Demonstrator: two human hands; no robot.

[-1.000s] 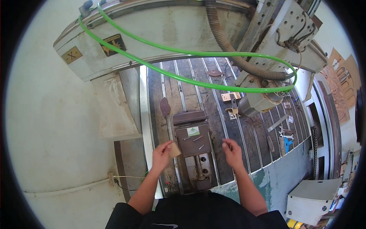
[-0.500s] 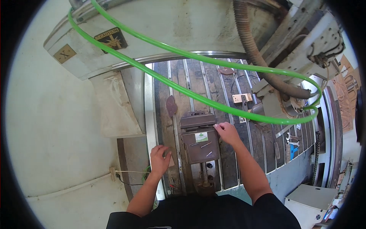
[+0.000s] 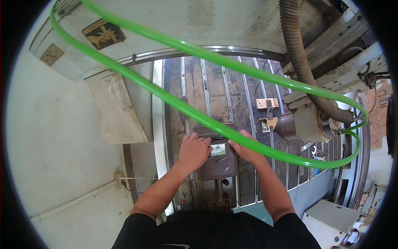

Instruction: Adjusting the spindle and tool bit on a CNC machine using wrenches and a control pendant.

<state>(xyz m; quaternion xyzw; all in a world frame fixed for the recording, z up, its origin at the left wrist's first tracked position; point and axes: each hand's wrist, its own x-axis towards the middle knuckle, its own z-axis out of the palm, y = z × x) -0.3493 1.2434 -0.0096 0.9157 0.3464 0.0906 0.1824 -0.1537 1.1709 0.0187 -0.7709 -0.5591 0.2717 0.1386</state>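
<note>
A dark metal machine vise (image 3: 209, 172) stands on the slotted machine bed (image 3: 215, 79). My left hand (image 3: 194, 151) is at the left end of its jaw gap, fingers bent and closed over the edge. At the right end, my right hand (image 3: 245, 150) pinches with thumb and fingers, partly covered by a green hose (image 3: 186, 112). A dark, thin piece shows in the gap between the hands, too unclear to name. On the vise's flat top lie a white-and-green label (image 3: 218, 150) and small metal rods, one of them a longer bit (image 3: 222, 159).
The green hose loops low across the vise to the spindle head (image 3: 309, 120) at right, where a ribbed hose (image 3: 296, 54) also runs. Beyond the vise sits a clamp with wooden blocks (image 3: 268, 106). Spanners (image 3: 318, 152) lie at the bed's right side.
My left hand has moved up and right from beside the vise onto its jaw gap. My right hand stays at the right end. The view has shifted, and the green hose now hangs lower across it.
</note>
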